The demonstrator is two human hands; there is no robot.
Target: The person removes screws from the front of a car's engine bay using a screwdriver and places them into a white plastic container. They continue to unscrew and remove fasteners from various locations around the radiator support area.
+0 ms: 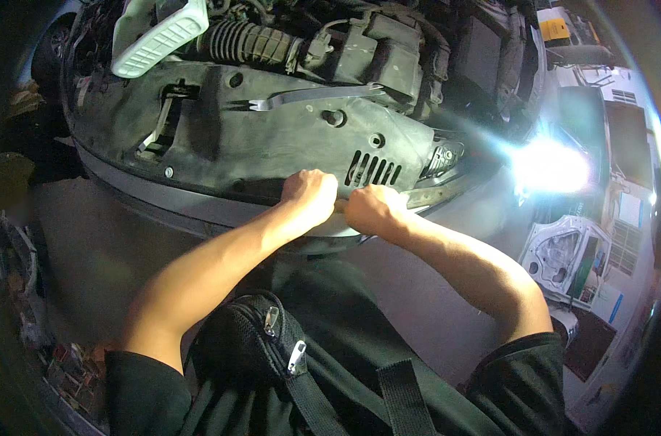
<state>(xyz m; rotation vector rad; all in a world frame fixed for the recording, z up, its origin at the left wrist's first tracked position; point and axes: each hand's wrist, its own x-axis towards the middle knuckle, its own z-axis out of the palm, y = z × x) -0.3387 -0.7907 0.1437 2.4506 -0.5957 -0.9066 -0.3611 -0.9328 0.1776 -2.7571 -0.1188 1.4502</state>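
Observation:
Side by side at the front edge of a car, my left hand [311, 195] and my right hand [375, 208] are both closed, knuckles up. They grip along the line where a black plastic cover [272, 152] meets the grey front bumper [200, 211]. My fingertips are hidden underneath, so the exact hold does not show. Just behind my right hand are the cover's slots [374, 168]. Farther back, a grey forked pry tool [312, 95] lies across the cover, touched by neither hand.
Behind the cover lie a ribbed intake hose [247, 42] and a pale ribbed plastic piece [160, 43]. A glaring lamp [552, 168] shines at the right. A detached car door [566, 254] stands beyond it. A black pouch [269, 327] hangs against my body.

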